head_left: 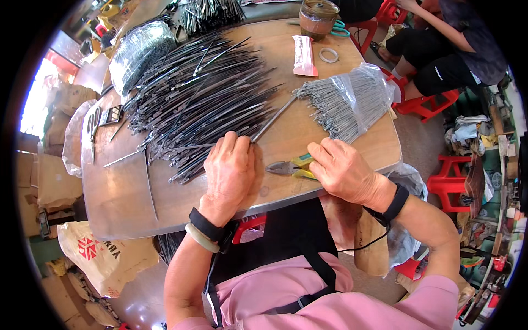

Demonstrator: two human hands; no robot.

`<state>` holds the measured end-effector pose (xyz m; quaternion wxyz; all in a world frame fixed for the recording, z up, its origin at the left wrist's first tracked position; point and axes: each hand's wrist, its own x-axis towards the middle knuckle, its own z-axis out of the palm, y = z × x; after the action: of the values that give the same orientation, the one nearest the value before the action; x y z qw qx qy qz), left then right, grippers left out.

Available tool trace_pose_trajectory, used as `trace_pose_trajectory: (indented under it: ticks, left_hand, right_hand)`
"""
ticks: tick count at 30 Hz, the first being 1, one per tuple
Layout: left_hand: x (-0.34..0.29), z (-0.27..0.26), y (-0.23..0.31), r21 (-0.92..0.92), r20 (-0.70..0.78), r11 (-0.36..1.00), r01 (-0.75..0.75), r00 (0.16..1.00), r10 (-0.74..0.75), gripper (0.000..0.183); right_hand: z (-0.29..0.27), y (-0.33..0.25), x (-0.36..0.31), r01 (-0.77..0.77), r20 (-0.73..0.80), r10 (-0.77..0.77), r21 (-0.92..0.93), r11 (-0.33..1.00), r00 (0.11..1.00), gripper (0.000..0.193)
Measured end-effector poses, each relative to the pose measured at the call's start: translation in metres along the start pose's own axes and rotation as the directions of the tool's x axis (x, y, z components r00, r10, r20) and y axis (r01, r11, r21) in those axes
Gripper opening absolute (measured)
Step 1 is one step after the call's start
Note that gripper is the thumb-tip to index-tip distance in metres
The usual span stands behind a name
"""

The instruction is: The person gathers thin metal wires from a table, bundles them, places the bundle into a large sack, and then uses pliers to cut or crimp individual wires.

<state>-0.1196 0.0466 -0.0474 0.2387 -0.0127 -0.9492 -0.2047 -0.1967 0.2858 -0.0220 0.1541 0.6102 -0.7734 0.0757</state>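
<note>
The person's left hand (231,168) is above the near part of the desk (187,203), with its fingers curled closed around a thin grey rod (275,117). This rod goes up to the right from the fist, and its far end comes to the edge of a bundle of thin grey rods (352,102), which has clear plastic wrapped around it; whether the two touch, I cannot tell. The right hand (346,170) is closed around the handles of the pliers (282,168), which are yellow and green. The head of the pliers points to the left and is just beside the left hand, near the front edge of the desk. Beyond the left hand, a large pile of dark strips (203,93) covers the middle of the desk, and a clear plastic packet (142,52) lies against its upper left side. On the left side of the desk there are scissors (93,132) and a small black box (113,114). At the far side stands a glass jar (319,19), and near it are a pink and white packet (304,55) and a pale ring (329,60). At the upper right, another person (451,44) sits beside the desk.
</note>
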Motion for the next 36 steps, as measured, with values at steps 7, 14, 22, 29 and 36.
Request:
trace_pose_trajectory:
  ticks: [7,14,22,29,36]
  left_hand:
    - [-0.003,-0.016,0.006,0.027,0.061,1.000,-0.014,0.998,0.012,0.014]
    - [-0.005,-0.012,-0.005,0.007,0.078,1.000,-0.024,0.997,0.023,0.008]
    - [-0.023,-0.058,-0.014,-0.280,-0.032,0.956,0.086,0.995,-0.099,0.009]
    - [-0.054,-0.093,-0.008,-0.765,0.501,-0.011,0.644,0.584,-0.639,0.015]
    - [-0.092,-0.081,-0.006,-0.725,0.685,-0.436,0.533,0.496,-0.534,0.020]
  right_hand:
    - [-0.011,0.004,0.007,0.009,0.157,-0.003,-0.036,0.999,0.988,0.017]
    - [-0.003,0.014,0.013,0.047,0.142,-0.040,-0.041,0.998,0.989,0.017]
    - [-0.056,0.030,0.022,-0.368,0.012,0.378,0.264,0.892,0.926,0.026]
    - [-0.025,0.013,-0.002,-0.120,0.121,0.112,0.063,0.991,0.986,0.015]
    - [-0.024,0.034,0.002,-0.134,0.079,0.127,0.103,0.986,0.989,0.021]
